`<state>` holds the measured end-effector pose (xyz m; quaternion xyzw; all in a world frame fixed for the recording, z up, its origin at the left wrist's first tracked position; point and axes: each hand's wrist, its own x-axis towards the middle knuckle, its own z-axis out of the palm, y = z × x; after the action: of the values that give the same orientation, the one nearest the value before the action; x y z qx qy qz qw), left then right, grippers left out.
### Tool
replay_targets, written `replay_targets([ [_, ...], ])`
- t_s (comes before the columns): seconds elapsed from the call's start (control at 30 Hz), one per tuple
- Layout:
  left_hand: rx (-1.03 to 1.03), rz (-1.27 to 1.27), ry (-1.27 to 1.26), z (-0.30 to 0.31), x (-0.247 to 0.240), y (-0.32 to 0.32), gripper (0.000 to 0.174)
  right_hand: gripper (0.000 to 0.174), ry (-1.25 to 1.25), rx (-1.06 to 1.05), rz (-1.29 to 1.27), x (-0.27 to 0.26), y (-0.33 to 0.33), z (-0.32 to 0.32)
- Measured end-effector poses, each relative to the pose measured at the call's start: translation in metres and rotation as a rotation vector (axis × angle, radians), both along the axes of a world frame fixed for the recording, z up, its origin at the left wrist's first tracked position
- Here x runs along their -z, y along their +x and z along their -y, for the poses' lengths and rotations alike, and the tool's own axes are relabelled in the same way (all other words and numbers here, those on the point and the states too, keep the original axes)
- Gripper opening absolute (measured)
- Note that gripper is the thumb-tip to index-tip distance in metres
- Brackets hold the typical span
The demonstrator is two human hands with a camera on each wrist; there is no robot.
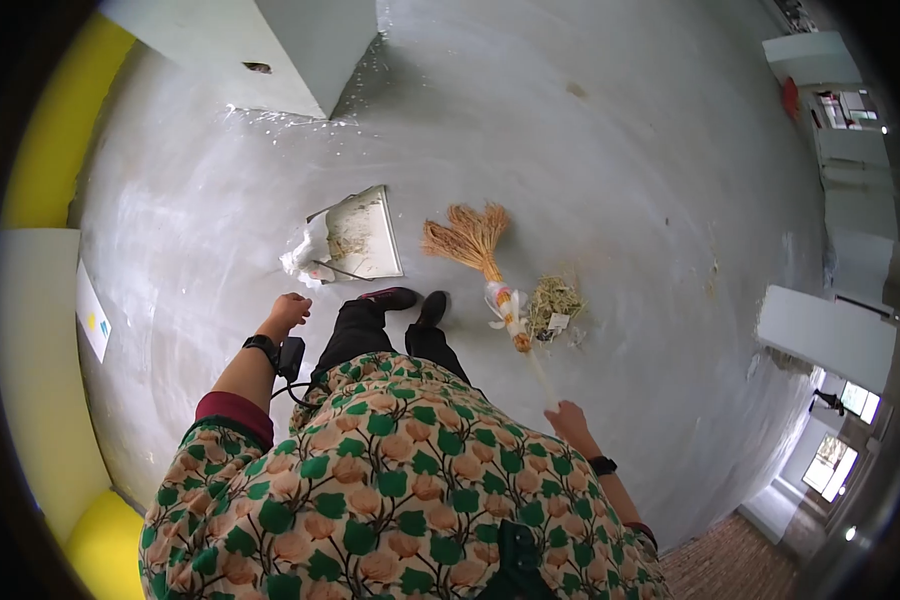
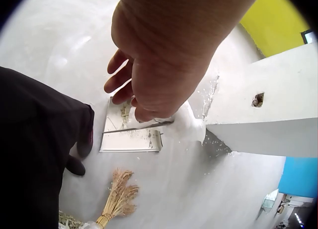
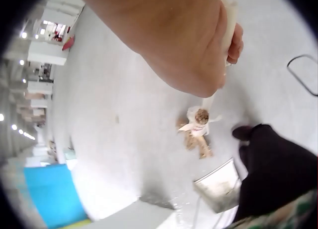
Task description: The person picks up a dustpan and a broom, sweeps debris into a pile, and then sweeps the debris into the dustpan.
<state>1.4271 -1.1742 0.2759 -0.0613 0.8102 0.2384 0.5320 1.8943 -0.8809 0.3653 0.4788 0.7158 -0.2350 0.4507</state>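
My right hand grips the pale handle of a straw broom, whose bristles fan out on the floor ahead. White plastic is tied round the neck of the broom. Close beside that neck lies a heap of dry straw scraps with a bit of white paper in it. My left hand hangs with loosely curled fingers and holds nothing. Beyond it on the floor is a white dustpan with straw bits inside and a crumpled white bag at its back.
A white pillar stands ahead, with pale flakes scattered round its base. Along the left run a yellow wall and white panels. To the right are white partitions. My shoes are between dustpan and broom.
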Motion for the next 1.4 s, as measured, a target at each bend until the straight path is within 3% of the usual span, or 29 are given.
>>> replay_targets([
  [0.07,0.029,-0.006,0.004,-0.008,-0.002,-0.001,0.026,0.035,0.101,0.317,-0.284,0.026,0.007,0.0],
  [0.1,0.029,-0.029,0.027,-0.012,-0.003,-0.001,0.026,0.035,0.101,0.327,-0.286,0.01,-0.003,0.0],
  [0.17,0.039,-0.054,0.049,-0.013,-0.003,-0.004,0.026,0.032,0.014,0.733,-0.305,-0.047,-0.037,-0.003],
  [0.33,0.013,-0.017,-0.025,-0.003,-0.005,-0.002,0.025,0.028,0.105,0.648,-0.512,-0.035,-0.066,-0.043],
  [0.47,0.057,-0.006,-0.033,-0.004,-0.011,0.006,0.025,0.02,0.004,0.565,-0.534,0.013,-0.121,-0.091],
  [0.5,0.058,-0.012,-0.034,-0.004,-0.014,0.006,0.025,0.018,0.068,0.447,-0.492,0.035,-0.125,-0.09],
  [0.53,0.038,-0.025,-0.019,-0.005,-0.017,0.004,0.025,0.017,0.134,0.329,-0.449,0.047,-0.134,-0.084],
  [0.6,0.021,-0.038,-0.002,-0.004,-0.017,0.0,0.025,0.016,0.13,0.358,-0.383,0.05,-0.13,-0.052],
  [0.67,-0.046,-0.052,0.005,0.003,-0.011,-0.003,0.025,0.017,0.294,0.156,-0.522,0.075,-0.087,-0.009],
  [0.8,-0.024,-0.032,-0.052,0.009,-0.007,0.006,0.026,0.02,0.052,0.097,-0.424,0.036,-0.033,0.046],
  [0.83,-0.021,-0.032,-0.048,0.006,-0.006,0.009,0.026,0.02,0.057,0.1,-0.424,0.029,-0.018,0.053],
  [0.9,-0.01,0.03,-0.068,-0.003,-0.007,0.016,0.025,0.031,0.07,0.132,-0.758,0.019,0.007,0.057],
  [0.93,-0.002,0.029,-0.069,-0.006,-0.005,0.016,0.025,0.031,0.073,0.14,-0.759,0.0,0.001,0.052],
  [1.0,0.09,0.009,-0.011,-0.012,0.0,0.015,0.026,0.039,-0.191,0.634,-0.52,-0.052,-0.023,0.041],
  [1.03,0.1,-0.001,-0.001,-0.017,0.001,0.014,0.026,0.039,-0.191,0.647,-0.522,-0.06,-0.03,0.038],
  [1.1,0.106,-0.015,0.004,-0.027,0.0,0.011,0.026,0.037,-0.16,0.88,-0.526,-0.065,-0.039,0.03],
  [1.3,0.12,-0.068,0.036,-0.039,-0.02,0.011,0.028,0.033,-0.138,0.957,-0.645,0.012,-0.044,-0.005],
  [1.37,0.116,-0.076,0.02,-0.031,-0.025,0.011,0.026,0.027,-0.216,0.819,-0.704,0.045,-0.036,-0.001],
  [1.4,0.113,-0.084,0.016,-0.026,-0.028,0.011,0.026,0.022,-0.166,0.737,-0.591,0.056,-0.034,0.011],
])
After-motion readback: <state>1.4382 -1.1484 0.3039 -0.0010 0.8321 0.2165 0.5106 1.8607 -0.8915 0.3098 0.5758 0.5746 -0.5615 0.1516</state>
